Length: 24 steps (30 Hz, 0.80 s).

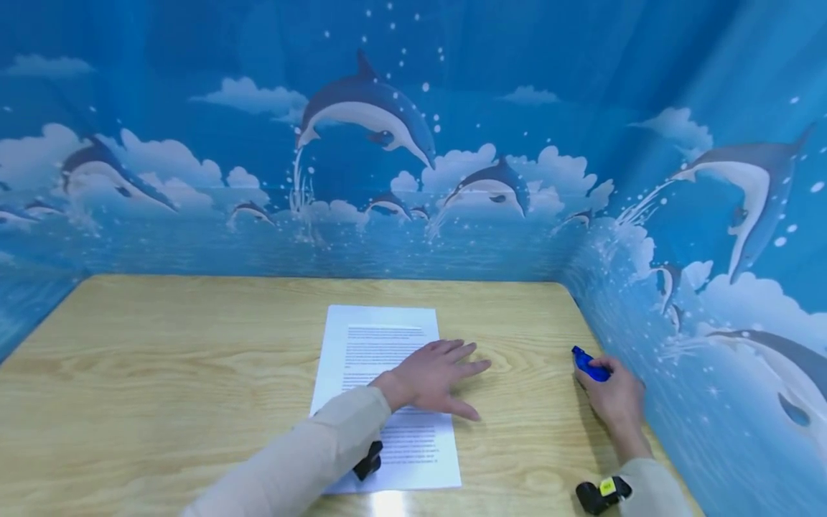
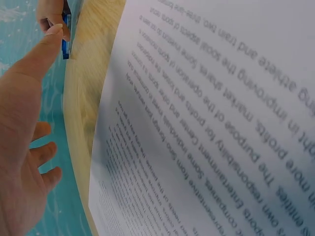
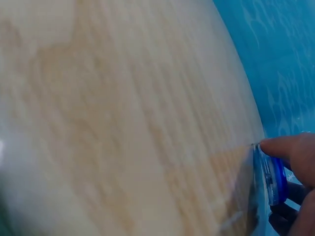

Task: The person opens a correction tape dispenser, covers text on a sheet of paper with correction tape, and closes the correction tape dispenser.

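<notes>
A sheet of white paper (image 1: 413, 459) with printed text lies on the table, a pale streak along its upper lines. My left hand (image 1: 439, 377) spreads its fingers over the right edge of the sheet, its forearm crossing the page and hiding part of the text. Over by the table's right edge, my right hand (image 1: 610, 395) grips a small blue correction tape (image 1: 592, 368) between thumb and fingers. The right wrist view shows the blue and clear plastic body of the correction tape (image 3: 278, 179) upright in the fingers, partly covered by them.
The light wooden table (image 1: 194, 373) carries the sheet near its middle. Blue curtains (image 1: 226, 179) printed with dolphins stand behind and along the right side, close to the right hand. A black wrist camera (image 1: 370, 461) sits on the left sleeve, over the paper.
</notes>
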{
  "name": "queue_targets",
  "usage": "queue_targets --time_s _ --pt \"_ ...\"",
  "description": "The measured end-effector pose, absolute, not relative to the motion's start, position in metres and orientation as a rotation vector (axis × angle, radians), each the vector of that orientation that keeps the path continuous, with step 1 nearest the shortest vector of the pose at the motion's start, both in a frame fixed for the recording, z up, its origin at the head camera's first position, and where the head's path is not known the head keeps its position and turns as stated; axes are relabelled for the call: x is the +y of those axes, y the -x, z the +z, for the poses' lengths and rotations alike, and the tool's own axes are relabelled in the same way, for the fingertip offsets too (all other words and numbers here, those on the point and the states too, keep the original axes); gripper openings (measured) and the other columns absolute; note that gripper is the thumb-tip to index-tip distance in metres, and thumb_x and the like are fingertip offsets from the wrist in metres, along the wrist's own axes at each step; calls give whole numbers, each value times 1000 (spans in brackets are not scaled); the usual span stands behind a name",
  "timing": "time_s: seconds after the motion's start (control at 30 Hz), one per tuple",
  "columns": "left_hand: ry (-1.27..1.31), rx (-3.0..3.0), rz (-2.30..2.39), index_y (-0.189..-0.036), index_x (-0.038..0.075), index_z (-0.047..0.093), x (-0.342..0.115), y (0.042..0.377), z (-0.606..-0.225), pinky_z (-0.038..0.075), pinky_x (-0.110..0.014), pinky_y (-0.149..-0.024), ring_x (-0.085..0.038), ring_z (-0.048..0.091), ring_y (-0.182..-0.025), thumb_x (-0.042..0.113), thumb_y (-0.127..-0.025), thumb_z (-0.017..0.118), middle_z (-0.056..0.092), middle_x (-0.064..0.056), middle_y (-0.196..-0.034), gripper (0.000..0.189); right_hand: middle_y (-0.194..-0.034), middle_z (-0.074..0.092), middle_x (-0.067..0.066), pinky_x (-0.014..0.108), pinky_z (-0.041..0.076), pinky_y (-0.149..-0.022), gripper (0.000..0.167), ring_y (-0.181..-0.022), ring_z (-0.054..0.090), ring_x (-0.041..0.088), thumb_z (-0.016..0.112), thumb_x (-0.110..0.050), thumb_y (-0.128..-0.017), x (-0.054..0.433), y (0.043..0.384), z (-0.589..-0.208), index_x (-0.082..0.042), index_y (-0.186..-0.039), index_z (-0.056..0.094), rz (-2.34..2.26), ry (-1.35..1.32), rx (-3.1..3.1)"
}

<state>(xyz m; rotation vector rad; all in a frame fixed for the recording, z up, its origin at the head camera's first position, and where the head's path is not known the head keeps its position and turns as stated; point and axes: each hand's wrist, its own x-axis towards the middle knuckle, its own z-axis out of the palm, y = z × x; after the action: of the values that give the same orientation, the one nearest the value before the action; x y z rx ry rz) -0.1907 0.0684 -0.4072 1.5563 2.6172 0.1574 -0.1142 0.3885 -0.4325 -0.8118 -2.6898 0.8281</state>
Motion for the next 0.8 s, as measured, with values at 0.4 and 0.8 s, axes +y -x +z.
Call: queue_targets --time_s 0.4,0.8 --pt "-1429 2706 135 -151 33 28 61 196 -405 18 -44 -113 -25 21 -141 77 -83 42 26 -4 -155 83 -132 38 35 61 34 -88 56 -117 32 54 58 -46 -90 381 127 -432 3 -118 57 747 821 -2764" --pt "-1173 2894 138 -151 27 31 14 225 -404 17 -48 -113 -27 21 -141 76 -85 38 29 -5 -154 83 -148 20 33 64 15 -104 62 -132 16 55 51 -42 -96 354 151 -419 7 -134 44 783 456 -2753"
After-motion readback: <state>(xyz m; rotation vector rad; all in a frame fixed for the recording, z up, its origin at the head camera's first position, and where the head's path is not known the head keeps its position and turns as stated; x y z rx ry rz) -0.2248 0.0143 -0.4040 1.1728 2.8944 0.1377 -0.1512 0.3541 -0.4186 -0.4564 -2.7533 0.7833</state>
